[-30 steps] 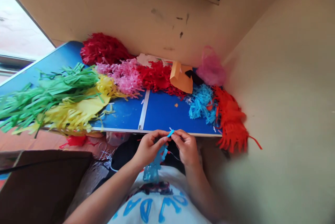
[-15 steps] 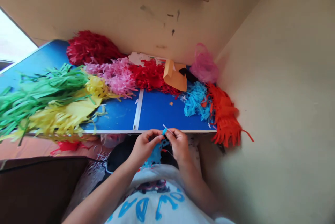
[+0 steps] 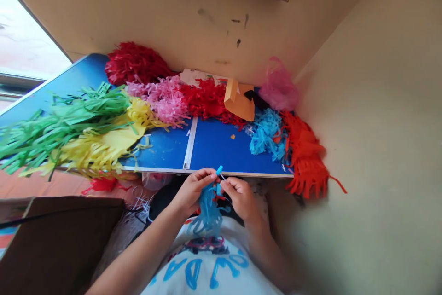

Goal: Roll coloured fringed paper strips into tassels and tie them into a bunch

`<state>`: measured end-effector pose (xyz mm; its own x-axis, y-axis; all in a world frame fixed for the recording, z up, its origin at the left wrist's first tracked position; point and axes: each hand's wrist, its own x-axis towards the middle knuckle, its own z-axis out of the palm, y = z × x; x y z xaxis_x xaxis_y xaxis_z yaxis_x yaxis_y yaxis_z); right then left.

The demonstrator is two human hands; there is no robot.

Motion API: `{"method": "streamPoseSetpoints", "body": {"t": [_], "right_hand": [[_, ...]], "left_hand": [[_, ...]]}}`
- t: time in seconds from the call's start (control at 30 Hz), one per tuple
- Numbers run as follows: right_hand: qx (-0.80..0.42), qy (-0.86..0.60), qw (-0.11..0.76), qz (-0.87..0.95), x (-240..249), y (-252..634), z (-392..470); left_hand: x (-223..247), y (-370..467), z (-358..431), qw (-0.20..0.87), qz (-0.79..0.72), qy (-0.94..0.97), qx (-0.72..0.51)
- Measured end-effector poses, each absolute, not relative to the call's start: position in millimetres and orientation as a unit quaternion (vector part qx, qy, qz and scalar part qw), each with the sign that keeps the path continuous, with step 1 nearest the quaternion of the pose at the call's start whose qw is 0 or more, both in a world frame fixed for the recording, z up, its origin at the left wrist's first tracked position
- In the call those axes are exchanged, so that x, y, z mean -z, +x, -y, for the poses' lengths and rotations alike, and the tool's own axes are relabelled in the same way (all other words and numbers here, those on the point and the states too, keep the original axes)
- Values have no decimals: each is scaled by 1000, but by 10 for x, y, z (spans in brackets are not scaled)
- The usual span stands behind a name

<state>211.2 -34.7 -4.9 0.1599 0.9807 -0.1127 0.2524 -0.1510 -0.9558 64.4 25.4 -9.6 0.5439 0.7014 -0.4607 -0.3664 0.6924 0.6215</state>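
Just in front of the table's front edge, my left hand (image 3: 196, 187) pinches the top of a light blue fringed strip (image 3: 210, 210), which hangs down over my shirt. A small blue tip of it pokes up above the fingers. Close by on the right, my right hand (image 3: 240, 193) is closed on a thin white strip (image 3: 223, 176) that reaches the blue tip. The two hands are a small gap apart. How the white strip meets the blue piece is too small to tell.
On the blue table (image 3: 221, 147) lie green fringe (image 3: 69, 115), yellow fringe (image 3: 100, 145), pink fringe (image 3: 165, 97), red fringe (image 3: 203, 97), blue fringe (image 3: 267, 134) and orange fringe (image 3: 305, 152). An envelope (image 3: 241, 101) and pink bag (image 3: 278, 85) are behind; a brown box (image 3: 62, 240) stands lower left.
My right hand has drawn slightly away from my left, now holding the white strip lower. The blue fringe hangs in fuller view. The camera view has shifted a little left.
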Motion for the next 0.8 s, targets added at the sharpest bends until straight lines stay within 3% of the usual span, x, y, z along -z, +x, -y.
{"method": "streamPoseSetpoints", "body": {"t": [0.1,0.23,0.37,0.6,0.8], "right_hand": [[-422,-626,418,506,30,2141,350],[-413,-597,411,551,2,2151,368],[-464,-567,465,497,31,2098,376],[-416,-578,555,429,130,2096,357],[-435,-583,486,484,213,2176,351]], "left_hand": [[100,636,-239,815,-369,306,-326],[104,616,-245,693,-397,478,-365],[93,603,-239,624,-418,544,-373],[108,627,-211,797,-373,334,-337],[105,628,-231,859,-314,205,-349]]}}
